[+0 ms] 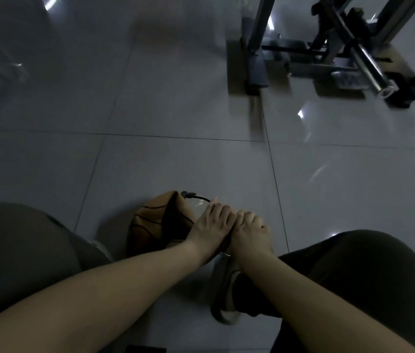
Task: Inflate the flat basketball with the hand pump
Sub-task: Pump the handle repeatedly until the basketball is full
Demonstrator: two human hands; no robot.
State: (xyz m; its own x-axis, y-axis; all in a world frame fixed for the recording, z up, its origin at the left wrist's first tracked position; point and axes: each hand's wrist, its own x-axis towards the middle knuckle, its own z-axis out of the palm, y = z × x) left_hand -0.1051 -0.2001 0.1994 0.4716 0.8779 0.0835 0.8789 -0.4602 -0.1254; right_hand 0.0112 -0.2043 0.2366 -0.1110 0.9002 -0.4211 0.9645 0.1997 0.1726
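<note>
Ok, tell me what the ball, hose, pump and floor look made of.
Basketball: orange rubber or composite leather, matte, black seams, caved in.
Hose: thin black flexible rubber or plastic, curving.
Hand pump: mostly hidden; one shiny metal bit shows.
Floor: glazed ceramic tile, probably; glossy reflections, grout lines.

1. The scene is dim, with a grey-blue cast and muted colours; the basketball [150, 222] reads as dull brown.
2. Small bright glints of reflected light sit on the glossy floor tiles [176, 161], at the upper left, the centre right and beside the right knee.
3. The metal frame [341, 47] at the upper right is smeared, its edges streaked.
4. The upper left corner is hazy and blurred.
5. Tile joints bow toward the edges, a wide-angle distortion.
6. The left hand [209, 220], right hand [249, 230] and bare forearms are the lightest areas; the trouser legs [354, 263] sink to near-black, with little detail.
</note>
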